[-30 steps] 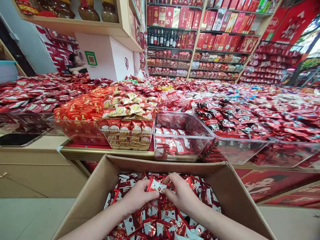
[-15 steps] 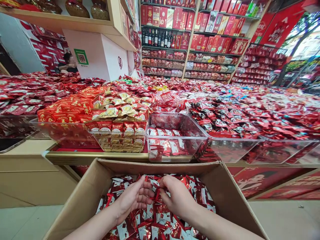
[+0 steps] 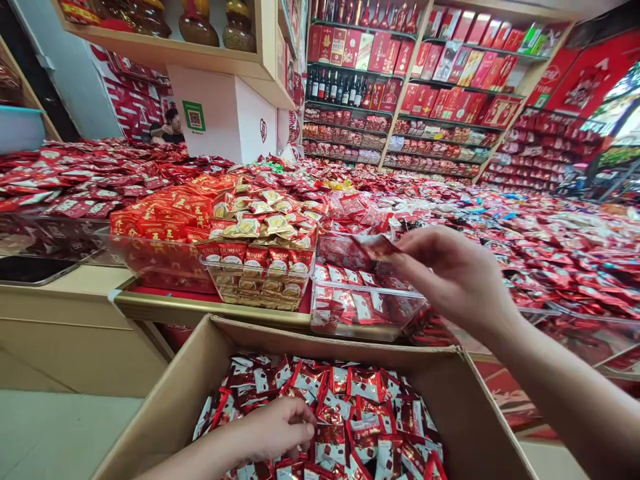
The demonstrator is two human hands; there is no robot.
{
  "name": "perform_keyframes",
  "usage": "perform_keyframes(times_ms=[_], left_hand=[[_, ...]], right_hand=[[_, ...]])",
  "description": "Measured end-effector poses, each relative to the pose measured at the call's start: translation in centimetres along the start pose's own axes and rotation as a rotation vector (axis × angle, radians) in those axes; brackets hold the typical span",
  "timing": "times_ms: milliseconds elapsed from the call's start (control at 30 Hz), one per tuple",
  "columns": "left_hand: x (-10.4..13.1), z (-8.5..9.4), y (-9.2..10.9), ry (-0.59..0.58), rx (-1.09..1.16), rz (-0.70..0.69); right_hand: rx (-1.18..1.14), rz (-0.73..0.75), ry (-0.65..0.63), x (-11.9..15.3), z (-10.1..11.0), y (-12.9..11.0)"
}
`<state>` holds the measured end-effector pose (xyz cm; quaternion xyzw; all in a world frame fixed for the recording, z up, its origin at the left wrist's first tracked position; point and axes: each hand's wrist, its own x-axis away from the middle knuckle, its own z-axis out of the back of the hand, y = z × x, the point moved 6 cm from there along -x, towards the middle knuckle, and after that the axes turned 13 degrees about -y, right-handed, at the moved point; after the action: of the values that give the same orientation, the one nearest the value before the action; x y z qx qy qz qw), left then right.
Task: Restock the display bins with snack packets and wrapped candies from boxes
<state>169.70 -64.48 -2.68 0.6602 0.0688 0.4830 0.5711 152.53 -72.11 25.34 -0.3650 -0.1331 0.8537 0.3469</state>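
A cardboard box [image 3: 480, 393] holds several red and white candy packets [image 3: 365, 383]. My left hand [image 3: 287, 427] is low inside it, fingers curled down onto the packets; whether it grips one is hidden. Above the box's far right part, my right hand [image 3: 440, 267] pinches a dark red packet [image 3: 376, 247] between thumb and fingers, over a clear plastic bin [image 3: 367, 331]. Rows of similar red and white packets [image 3: 350, 303] lie in that bin.
Left of the clear bin stand a bin of gold durian packets [image 3: 255, 283] and one of orange-red packets [image 3: 160, 233]. A dark tablet [image 3: 35, 269] lies on the left counter. Behind, a person [image 3: 173, 127] sits near a white pillar [image 3: 215, 113].
My right hand has risen out of the box toward the clear bin with a packet. My left hand has moved lower among the packets, its fingers now curled. The view has shifted slightly.
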Motion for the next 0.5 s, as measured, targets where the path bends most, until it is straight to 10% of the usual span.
perform_keyframes(times_ms=[267, 500], left_hand=[[1.6, 1.6, 0.4, 0.089, -0.625, 0.032], [1.9, 2.8, -1.1, 0.031, -0.775, 0.116]], right_hand=[[0.605, 0.019, -0.437, -10.2, -7.8, 5.3], [0.711, 0.117, -0.622, -11.3, -13.5, 6.5]])
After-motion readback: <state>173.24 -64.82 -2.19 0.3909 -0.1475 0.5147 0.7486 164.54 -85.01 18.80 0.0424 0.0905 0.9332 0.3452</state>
